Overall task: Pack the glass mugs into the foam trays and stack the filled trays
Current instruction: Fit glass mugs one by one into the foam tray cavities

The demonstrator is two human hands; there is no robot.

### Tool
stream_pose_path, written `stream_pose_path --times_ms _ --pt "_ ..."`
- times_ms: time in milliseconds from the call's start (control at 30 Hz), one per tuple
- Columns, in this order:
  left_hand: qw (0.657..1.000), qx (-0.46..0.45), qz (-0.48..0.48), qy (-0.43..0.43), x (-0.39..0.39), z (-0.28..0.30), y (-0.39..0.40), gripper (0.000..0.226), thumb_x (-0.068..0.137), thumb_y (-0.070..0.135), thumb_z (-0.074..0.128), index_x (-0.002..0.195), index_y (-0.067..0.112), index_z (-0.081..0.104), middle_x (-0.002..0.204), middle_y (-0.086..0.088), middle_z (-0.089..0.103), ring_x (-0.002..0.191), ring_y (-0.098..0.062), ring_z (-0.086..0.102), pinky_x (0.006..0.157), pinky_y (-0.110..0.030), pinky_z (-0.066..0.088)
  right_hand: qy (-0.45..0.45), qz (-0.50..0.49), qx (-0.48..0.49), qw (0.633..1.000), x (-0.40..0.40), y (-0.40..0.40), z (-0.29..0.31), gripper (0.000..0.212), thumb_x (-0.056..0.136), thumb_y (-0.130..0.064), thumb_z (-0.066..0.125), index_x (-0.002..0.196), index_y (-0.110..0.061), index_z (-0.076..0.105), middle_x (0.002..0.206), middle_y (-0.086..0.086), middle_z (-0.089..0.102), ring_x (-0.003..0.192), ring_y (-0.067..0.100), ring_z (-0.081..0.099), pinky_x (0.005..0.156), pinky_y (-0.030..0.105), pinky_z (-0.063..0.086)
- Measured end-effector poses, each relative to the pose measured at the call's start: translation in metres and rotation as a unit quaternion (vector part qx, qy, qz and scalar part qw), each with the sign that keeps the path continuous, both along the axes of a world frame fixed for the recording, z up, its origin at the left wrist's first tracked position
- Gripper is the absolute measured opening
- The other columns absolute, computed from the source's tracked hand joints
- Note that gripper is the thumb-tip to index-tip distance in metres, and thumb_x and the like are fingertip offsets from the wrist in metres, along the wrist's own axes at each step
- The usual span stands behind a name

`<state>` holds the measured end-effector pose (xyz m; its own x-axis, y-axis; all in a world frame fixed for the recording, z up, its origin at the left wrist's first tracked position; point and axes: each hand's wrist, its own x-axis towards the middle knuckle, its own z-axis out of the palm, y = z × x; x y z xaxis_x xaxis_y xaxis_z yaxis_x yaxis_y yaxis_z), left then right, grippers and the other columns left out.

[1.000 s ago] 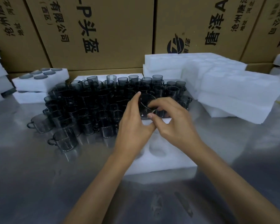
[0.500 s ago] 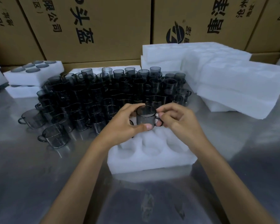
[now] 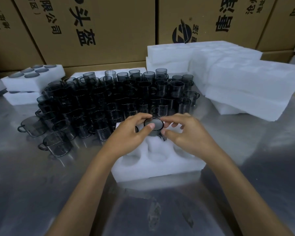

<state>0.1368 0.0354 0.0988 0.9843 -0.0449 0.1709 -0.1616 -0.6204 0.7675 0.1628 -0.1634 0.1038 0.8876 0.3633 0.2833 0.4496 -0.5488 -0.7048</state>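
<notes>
A smoky grey glass mug (image 3: 154, 125) sits base up at the far middle hole of the white foam tray (image 3: 157, 165) in front of me. My left hand (image 3: 128, 135) grips its left side with thumb and fingers. From the right, my right hand (image 3: 186, 133) pinches its rim, its thumb near the handle. A second dark mug is partly hidden under my left hand. The tray's near holes are empty. Behind the tray stands a dense crowd of the same mugs (image 3: 112, 99).
Two filled foam trays (image 3: 32, 79) are stacked at the far left. Piles of empty foam trays (image 3: 237, 79) rise at the right. Loose mugs (image 3: 56, 143) stand at the left on the steel table (image 3: 41, 184). Cardboard boxes (image 3: 100, 31) wall off the back.
Both hands brought the mug from above the crowd down toward me, turned it base up and lowered it into the far middle hole of the tray.
</notes>
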Motion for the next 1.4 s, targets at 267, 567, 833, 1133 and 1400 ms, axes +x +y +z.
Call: stream_pose_path --times_ms 267,567,833,1133,1400 --pt "0.982 0.182 0.034 -0.02 0.0 -0.01 -0.003 0.046 0.096 0.048 0.05 0.141 0.039 0.047 0.153 0.016 0.036 0.148 -0.01 0.019 0.121 -0.038 0.017 -0.028 -0.022 -0.129 0.991 0.007 -0.011 -0.007 0.028 0.087 -0.048 0.068 0.114 -0.053 0.066 0.143 -0.017 0.045 0.14 0.011 0.022 0.107 0.033 0.015" --pt "0.99 0.142 0.009 -0.008 -0.004 0.002 0.002 0.042 0.096 0.035 0.055 0.138 0.033 0.054 0.143 0.017 0.05 0.137 -0.009 0.039 0.115 -0.035 0.032 0.077 0.006 0.051 0.996 0.006 -0.004 -0.012 0.025 0.09 -0.026 0.07 0.098 -0.05 0.067 0.13 -0.014 0.048 0.136 0.007 0.023 0.109 0.021 0.017" --pt "0.987 0.13 0.089 -0.032 -0.008 0.004 0.001 0.036 0.095 0.019 0.052 0.126 0.032 0.063 0.126 0.002 0.061 0.119 -0.016 0.054 0.107 -0.036 0.041 0.042 -0.129 0.179 0.974 0.039 0.006 -0.019 0.037 0.091 -0.014 0.062 0.125 -0.027 0.065 0.125 -0.01 0.057 0.122 0.014 0.053 0.108 0.031 0.041" --pt "0.981 0.136 0.126 -0.054 -0.008 0.001 -0.002 0.039 0.094 0.013 0.051 0.124 0.031 0.067 0.127 0.005 0.064 0.115 -0.013 0.058 0.104 -0.03 0.042 -0.034 -0.196 -0.031 0.979 0.144 0.004 0.005 0.048 0.09 -0.018 0.059 0.138 -0.021 0.054 0.115 0.003 0.065 0.12 0.029 0.055 0.106 0.043 0.042" --pt "0.98 0.142 0.128 -0.06 -0.009 0.002 -0.001 0.038 0.093 0.014 0.051 0.123 0.032 0.067 0.113 0.009 0.07 0.089 -0.02 0.063 0.097 -0.037 0.048 -0.114 -0.233 0.042 0.965 0.147 -0.004 -0.003 0.015 0.084 -0.013 0.068 0.096 -0.014 0.059 0.085 -0.002 0.058 0.089 0.025 0.058 0.07 0.028 0.036"
